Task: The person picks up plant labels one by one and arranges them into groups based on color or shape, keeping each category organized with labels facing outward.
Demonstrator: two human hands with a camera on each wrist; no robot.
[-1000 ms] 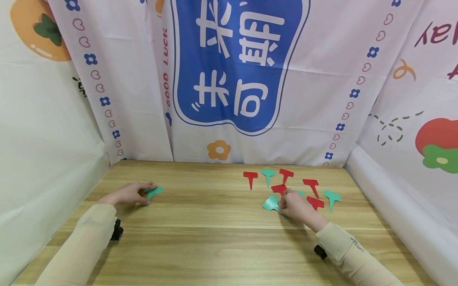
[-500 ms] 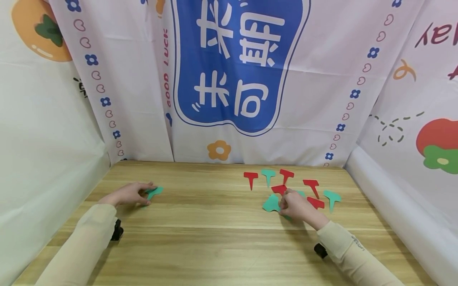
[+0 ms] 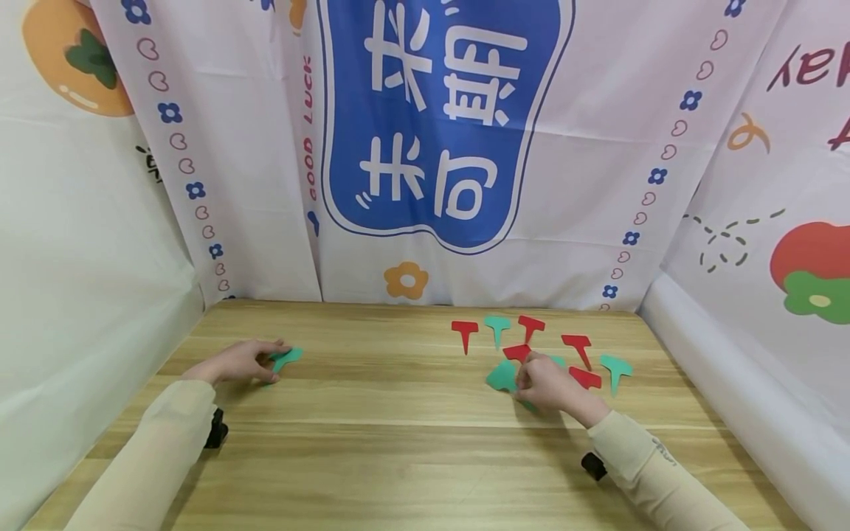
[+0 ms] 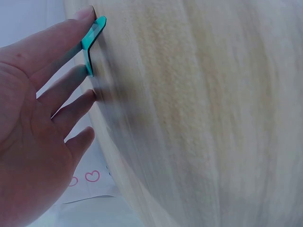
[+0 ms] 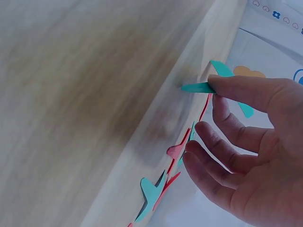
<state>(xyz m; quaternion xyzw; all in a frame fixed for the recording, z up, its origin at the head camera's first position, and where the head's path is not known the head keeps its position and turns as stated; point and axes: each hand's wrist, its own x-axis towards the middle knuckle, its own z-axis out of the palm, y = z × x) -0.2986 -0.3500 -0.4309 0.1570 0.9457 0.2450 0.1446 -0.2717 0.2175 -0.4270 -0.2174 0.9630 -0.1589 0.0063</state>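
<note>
Wood-grained bench (image 3: 372, 457): at its right side, the right hand (image 3: 547, 382) pinches a green tag (image 3: 502, 377) between thumb and forefinger; 5 red tags (image 3: 465, 330) lie nearby. Leftward, the left hand (image 3: 242, 361), fingers loosely spread, touches another green tag (image 3: 290, 356).

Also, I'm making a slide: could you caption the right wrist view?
Right grip pinching a green T-shaped tag at a wooden table, red tags and other green ones lower in frame.
</note>
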